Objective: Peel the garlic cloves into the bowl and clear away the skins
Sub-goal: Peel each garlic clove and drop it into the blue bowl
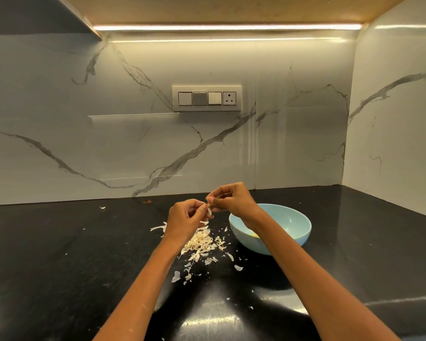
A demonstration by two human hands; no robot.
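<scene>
There is only one view, from a camera on the person's head. It looks forward and a little down, along both forearms, to the black bench (59, 254) and the marble wall (133, 143) behind it. The lens is wide, so the wall lines bend at the edges. The side wall (391, 131) at the right and the underside of a cabinet (219, 8) above are also inside the picture. The hands are near, in the lower middle.
</scene>
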